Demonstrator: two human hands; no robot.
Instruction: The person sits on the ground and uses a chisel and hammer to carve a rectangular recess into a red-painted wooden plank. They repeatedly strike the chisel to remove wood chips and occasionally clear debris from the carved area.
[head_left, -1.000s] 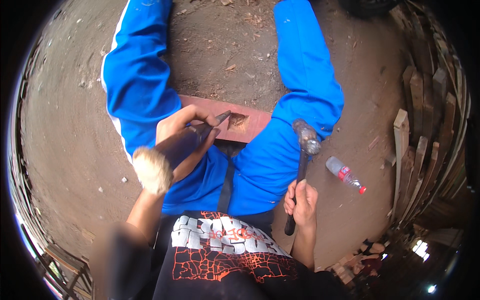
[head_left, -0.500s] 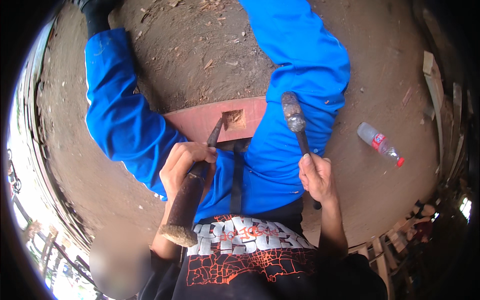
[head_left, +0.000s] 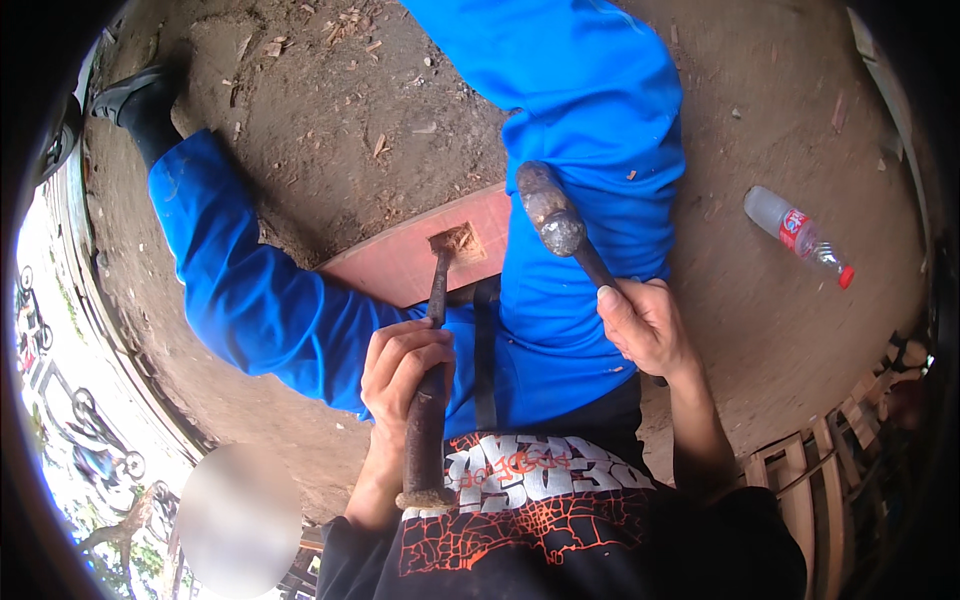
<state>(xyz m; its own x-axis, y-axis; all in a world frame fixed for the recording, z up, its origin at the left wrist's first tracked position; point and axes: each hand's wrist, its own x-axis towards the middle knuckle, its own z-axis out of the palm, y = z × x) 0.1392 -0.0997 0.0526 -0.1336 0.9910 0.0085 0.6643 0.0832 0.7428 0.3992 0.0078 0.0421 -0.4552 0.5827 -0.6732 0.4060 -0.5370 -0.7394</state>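
Observation:
My left hand (head_left: 403, 370) is wrapped round a long dark chisel (head_left: 426, 440) with a thick handle whose flattened end points toward my chest. The chisel's blade rests at the left edge of a squarish recess (head_left: 463, 246) cut in a reddish wooden board (head_left: 385, 268). That board lies across between my thighs, partly hidden by my blue trousers (head_left: 600, 200). In my right hand (head_left: 645, 325) is a hammer (head_left: 555, 220) with a rounded, worn metal head, raised over my right thigh, apart from the chisel.
A clear plastic bottle (head_left: 800, 235) with a red label and red cap lies on the dirt floor at the right. Wood chips (head_left: 380, 145) are scattered beyond the board. Wooden planks (head_left: 800, 495) are stacked at the lower right. Bicycles or motorbikes (head_left: 95, 425) show at the far left.
My left hand and the chisel have shifted right, and the chisel now stands straighter, its tip at the recess edge. The hammer head has tilted left and slightly up. The whole view has turned.

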